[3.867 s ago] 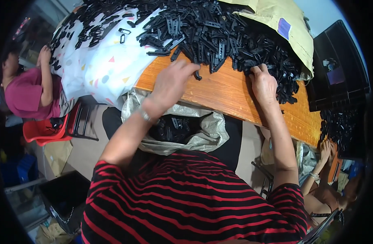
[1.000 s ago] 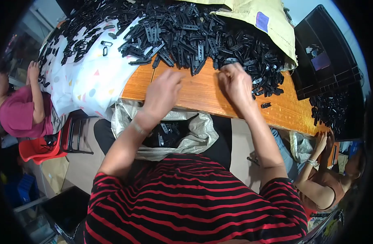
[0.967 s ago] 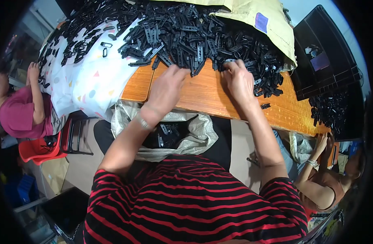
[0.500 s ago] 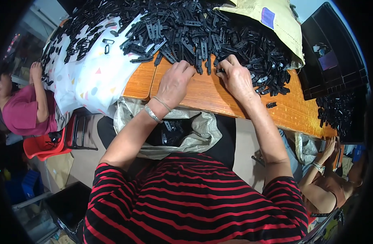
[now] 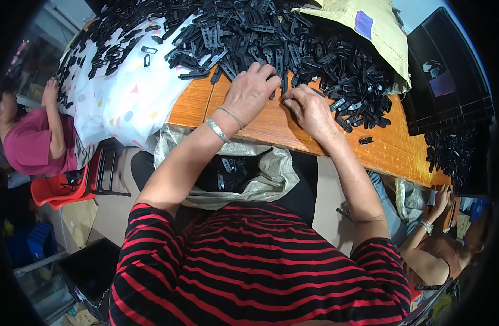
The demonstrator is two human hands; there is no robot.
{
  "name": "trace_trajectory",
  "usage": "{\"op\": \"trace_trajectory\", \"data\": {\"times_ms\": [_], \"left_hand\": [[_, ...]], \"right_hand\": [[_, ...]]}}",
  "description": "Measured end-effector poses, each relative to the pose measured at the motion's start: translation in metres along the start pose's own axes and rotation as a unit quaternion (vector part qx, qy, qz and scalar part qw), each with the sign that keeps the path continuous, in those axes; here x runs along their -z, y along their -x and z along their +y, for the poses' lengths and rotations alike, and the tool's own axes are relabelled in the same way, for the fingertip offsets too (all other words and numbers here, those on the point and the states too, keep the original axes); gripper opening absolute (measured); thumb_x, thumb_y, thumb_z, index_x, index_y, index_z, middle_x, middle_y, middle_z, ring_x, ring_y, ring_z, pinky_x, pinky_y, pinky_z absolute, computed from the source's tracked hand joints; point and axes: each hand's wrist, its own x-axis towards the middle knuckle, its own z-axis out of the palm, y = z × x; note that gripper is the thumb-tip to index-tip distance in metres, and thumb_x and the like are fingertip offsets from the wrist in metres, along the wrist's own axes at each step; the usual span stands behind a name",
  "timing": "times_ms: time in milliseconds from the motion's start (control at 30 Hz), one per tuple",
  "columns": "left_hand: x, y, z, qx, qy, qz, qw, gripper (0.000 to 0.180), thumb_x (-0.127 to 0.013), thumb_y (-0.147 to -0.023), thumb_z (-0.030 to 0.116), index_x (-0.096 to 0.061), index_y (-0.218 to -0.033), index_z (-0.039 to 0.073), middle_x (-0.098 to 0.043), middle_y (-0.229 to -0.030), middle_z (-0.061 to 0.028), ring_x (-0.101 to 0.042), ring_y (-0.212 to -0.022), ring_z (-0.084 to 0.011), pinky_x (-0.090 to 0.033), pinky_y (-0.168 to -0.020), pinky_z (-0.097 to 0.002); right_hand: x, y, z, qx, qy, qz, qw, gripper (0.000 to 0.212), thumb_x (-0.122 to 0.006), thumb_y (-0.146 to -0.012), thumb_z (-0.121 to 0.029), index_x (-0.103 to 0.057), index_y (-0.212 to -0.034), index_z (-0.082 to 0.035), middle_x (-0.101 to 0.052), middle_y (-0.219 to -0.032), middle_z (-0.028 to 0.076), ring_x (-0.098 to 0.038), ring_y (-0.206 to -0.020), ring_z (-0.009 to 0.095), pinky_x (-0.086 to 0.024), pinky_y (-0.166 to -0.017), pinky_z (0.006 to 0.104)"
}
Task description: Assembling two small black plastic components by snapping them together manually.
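Observation:
A heap of long, slotted black plastic pieces (image 5: 255,32) covers the far side of the wooden table (image 5: 260,130). My left hand (image 5: 252,91) is at the near edge of this heap, its fingers curled down and closed on a small black piece (image 5: 272,95) that shows only in part under the fingertips. Just right of it, my right hand (image 5: 312,111) rests low over the wood with thumb and forefinger drawn together. What those fingers pinch, if anything, is hidden. Shorter black clips (image 5: 363,106) lie piled beyond my right hand.
An open woven sack (image 5: 282,179) with black pieces inside sits at my lap. White patterned sheeting (image 5: 119,103) covers the table's left, bearing scattered pieces. A yellowish bag (image 5: 363,32) and black crate (image 5: 450,81) stand right. People sit at both sides. One clip (image 5: 366,140) lies alone.
My left hand has moved right and farther into the heap's edge. My right hand has shifted slightly left and nearer to me; the dark piece at its fingertips no longer shows.

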Motion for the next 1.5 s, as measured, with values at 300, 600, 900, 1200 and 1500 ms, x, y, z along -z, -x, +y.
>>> {"op": "trace_trajectory", "data": {"times_ms": [300, 600, 900, 1200, 1500], "left_hand": [[0.021, 0.046, 0.012, 0.023, 0.102, 0.012, 0.994, 0.026, -0.057, -0.079, -0.001, -0.064, -0.103, 0.009, -0.062, -0.111, -0.0050, -0.056, -0.102, -0.0265, -0.051, -0.082, -0.0365], [0.023, 0.020, 0.018, 0.043, 0.128, 0.002, 0.991, 0.028, -0.069, -0.076, 0.004, -0.064, -0.104, 0.008, -0.060, -0.098, -0.0071, -0.056, -0.096, -0.0278, -0.048, -0.082, -0.0369], [0.010, 0.007, 0.032, -0.069, -0.017, -0.071, 0.995, 0.009, -0.059, -0.081, 0.015, -0.066, -0.082, 0.009, -0.058, -0.088, -0.0056, -0.054, -0.095, -0.0225, -0.041, -0.078, -0.0358], [0.000, -0.010, 0.022, -0.075, -0.017, -0.083, 0.994, 0.006, -0.058, -0.079, 0.013, -0.059, -0.080, 0.008, -0.055, -0.088, -0.0056, -0.054, -0.092, -0.0241, -0.044, -0.075, -0.0359], [0.009, -0.007, 0.032, 0.226, 0.434, -0.066, 0.870, 0.012, -0.065, -0.083, 0.000, -0.060, -0.094, 0.002, -0.063, -0.083, -0.0048, -0.062, -0.073, -0.0154, -0.051, -0.064, -0.0275]], "right_hand": [[0.013, 0.021, -0.014, 0.029, 0.086, 0.020, 0.996, 0.020, -0.072, -0.081, -0.012, -0.067, -0.099, -0.004, -0.062, -0.097, 0.012, -0.065, -0.081, 0.033, -0.053, -0.069, 0.0403], [0.015, 0.024, -0.011, -0.008, 0.124, -0.007, 0.992, 0.022, -0.075, -0.078, -0.010, -0.063, -0.094, -0.002, -0.060, -0.090, 0.014, -0.063, -0.078, 0.036, -0.051, -0.067, 0.0427], [0.025, 0.036, -0.003, -0.043, 0.088, 0.009, 0.995, 0.021, -0.075, -0.078, -0.009, -0.062, -0.093, 0.000, -0.059, -0.088, 0.014, -0.063, -0.078, 0.036, -0.050, -0.068, 0.0415], [0.024, 0.043, 0.006, -0.104, -0.015, 0.035, 0.994, 0.017, -0.072, -0.084, -0.009, -0.060, -0.092, 0.001, -0.061, -0.077, 0.009, -0.061, -0.066, 0.017, -0.048, -0.060, 0.0326], [0.008, 0.034, -0.004, -0.154, -0.336, 0.114, 0.922, 0.012, -0.062, -0.093, -0.007, -0.056, -0.100, 0.001, -0.064, -0.080, 0.004, -0.059, -0.064, 0.008, -0.048, -0.057, 0.0225]]}}
